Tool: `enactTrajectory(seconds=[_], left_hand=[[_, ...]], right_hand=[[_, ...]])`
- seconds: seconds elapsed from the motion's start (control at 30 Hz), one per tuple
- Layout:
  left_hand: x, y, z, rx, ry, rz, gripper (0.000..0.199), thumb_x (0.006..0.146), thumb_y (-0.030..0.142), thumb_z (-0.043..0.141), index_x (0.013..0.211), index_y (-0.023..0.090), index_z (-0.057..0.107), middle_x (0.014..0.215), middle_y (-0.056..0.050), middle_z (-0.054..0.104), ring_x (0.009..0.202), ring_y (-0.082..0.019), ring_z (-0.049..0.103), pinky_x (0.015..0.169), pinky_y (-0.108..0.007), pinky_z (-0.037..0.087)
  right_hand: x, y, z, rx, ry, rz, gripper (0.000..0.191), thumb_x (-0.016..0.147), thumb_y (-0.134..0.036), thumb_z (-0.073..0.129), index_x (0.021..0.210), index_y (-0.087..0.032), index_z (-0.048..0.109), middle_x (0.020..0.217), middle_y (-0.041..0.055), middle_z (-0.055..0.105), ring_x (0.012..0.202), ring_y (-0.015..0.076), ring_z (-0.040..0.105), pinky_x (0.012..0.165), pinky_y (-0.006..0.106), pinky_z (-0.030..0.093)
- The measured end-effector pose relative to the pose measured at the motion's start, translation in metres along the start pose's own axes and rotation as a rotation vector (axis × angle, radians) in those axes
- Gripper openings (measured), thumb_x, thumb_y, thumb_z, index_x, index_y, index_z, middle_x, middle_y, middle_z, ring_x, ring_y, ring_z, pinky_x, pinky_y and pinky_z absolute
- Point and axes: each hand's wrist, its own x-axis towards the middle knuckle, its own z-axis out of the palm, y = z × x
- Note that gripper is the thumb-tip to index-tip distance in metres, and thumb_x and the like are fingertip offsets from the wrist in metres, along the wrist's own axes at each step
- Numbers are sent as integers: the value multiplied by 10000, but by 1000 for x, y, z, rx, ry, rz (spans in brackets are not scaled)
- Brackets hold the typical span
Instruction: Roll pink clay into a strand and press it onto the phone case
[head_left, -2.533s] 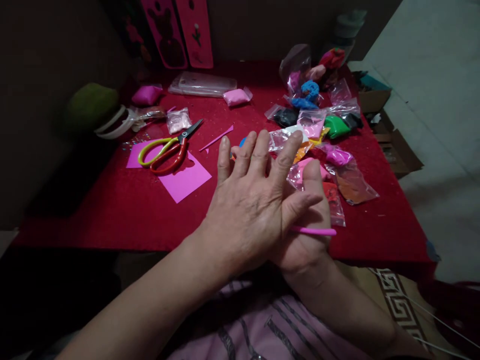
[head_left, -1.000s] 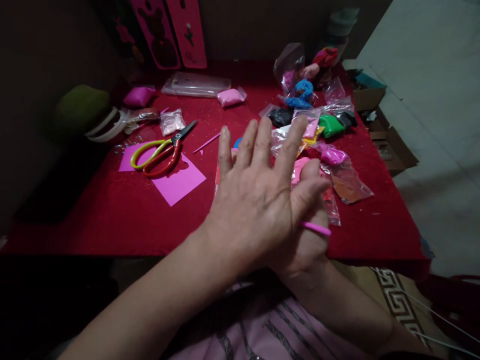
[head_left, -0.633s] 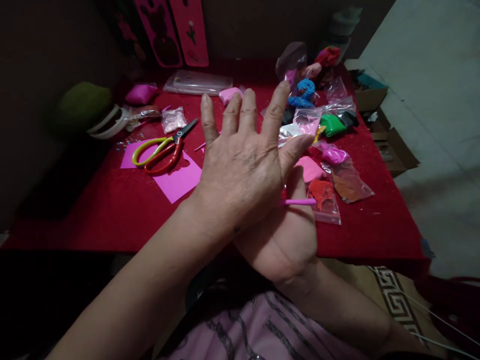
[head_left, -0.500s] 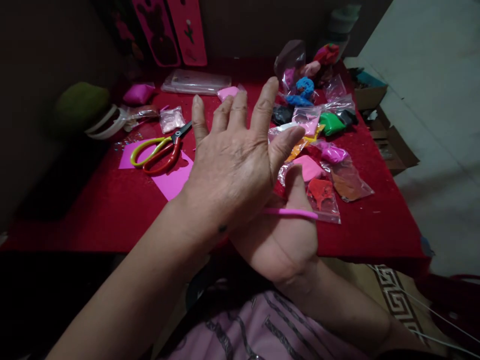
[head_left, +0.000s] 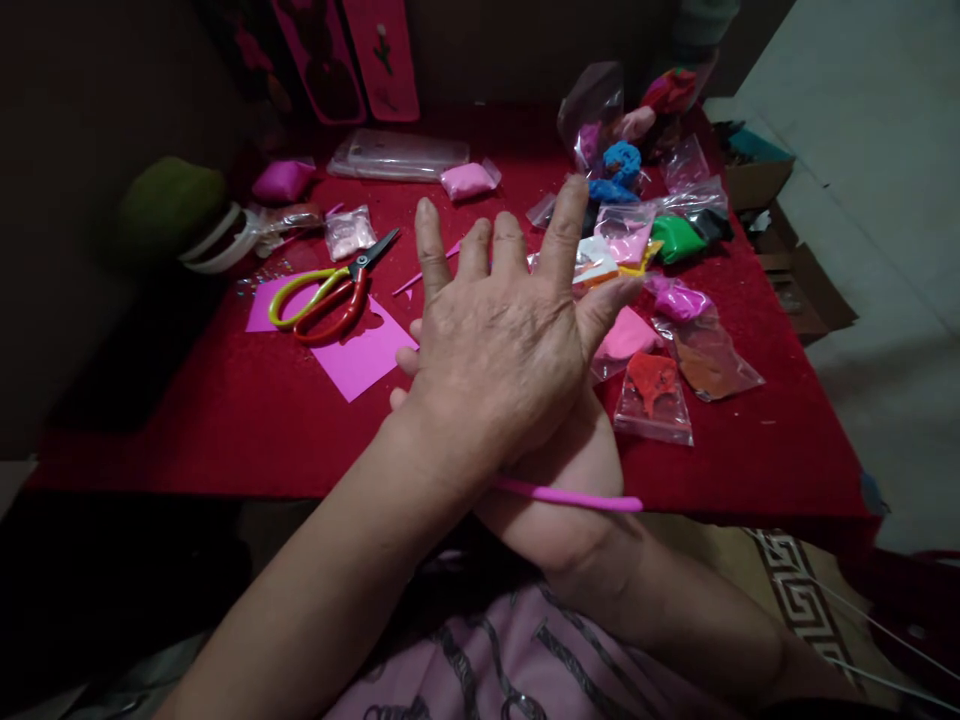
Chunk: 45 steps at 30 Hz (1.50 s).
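Observation:
My left hand (head_left: 506, 340) lies back up across my right hand (head_left: 555, 490), its fingers stretched and spread. Beneath it the right hand is turned palm up and lies flat; a few of its fingertips show at the left, while the rest is covered. Between the two palms runs a thin pink clay strand (head_left: 577, 497). Its rounded end sticks out to the right over the heel of my right hand, and its other part is hidden under my left hand. Beyond the left hand's fingers are a thin pink stick-like piece (head_left: 427, 270) and a small pink packet (head_left: 469, 181).
On the red cloth (head_left: 187, 440) at left lie scissors (head_left: 349, 300) with yellow and red handles, upon a cut pink sheet (head_left: 360, 360). Several bags of coloured clay crowd the right, among them red (head_left: 651, 385) and green (head_left: 676, 240). A clear case (head_left: 397, 155) lies behind.
The clay strand's end has shifted towards my right wrist. My left hand now covers the right thumb, and right fingertips have come out at the left. The view has moved slightly.

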Motion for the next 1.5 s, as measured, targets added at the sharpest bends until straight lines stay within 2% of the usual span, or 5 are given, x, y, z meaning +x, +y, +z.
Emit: enactTrajectory(seconds=[0.23, 0.5, 0.67, 1.13, 1.5], left_hand=[[25, -9, -15, 26, -124, 34, 626, 956, 587, 249, 1469, 241, 343, 1293, -78, 616, 1284, -322, 481, 1170, -562, 87], [-17, -37, -46, -445, -191, 263, 483, 949, 474, 438, 1359, 225, 494, 1119, -30, 668, 1062, -222, 610, 993, -356, 447], [-46, -53, -28, -538, -307, 407, 213, 894, 295, 600, 1080, 203, 646, 1155, -59, 627, 1117, -197, 557, 1020, -344, 409], [-16, -68, -41, -645, -405, 10, 251, 886, 348, 548, 804, 166, 701, 640, 22, 645, 573, -87, 560, 510, -175, 396], [1, -87, -39, -1023, -794, -228, 141, 836, 278, 602, 875, 157, 663, 661, 30, 637, 565, -75, 565, 547, -159, 450]], right_hand=[[-5, -10, -2, 176, 214, 32, 626, 960, -552, 182, 795, -212, 680, 720, -19, 725, 730, 123, 674, 715, 259, 533], [-4, -18, -1, 129, 289, -6, 480, 882, -588, 392, 1106, -219, 603, 1061, 28, 702, 1098, 197, 591, 1026, 388, 431], [-6, -22, -3, -74, 181, -27, 564, 917, -583, 315, 1326, -224, 465, 1344, 87, 569, 1279, 261, 492, 1042, 541, 401], [-38, -61, 11, -704, 216, -60, 388, 801, -361, 688, 1097, -114, 643, 1030, 128, 711, 901, 230, 699, 831, 384, 567], [-19, -70, 27, -1269, 307, -99, 191, 735, -266, 778, 849, -142, 688, 714, -6, 672, 544, 78, 635, 514, 167, 543]])
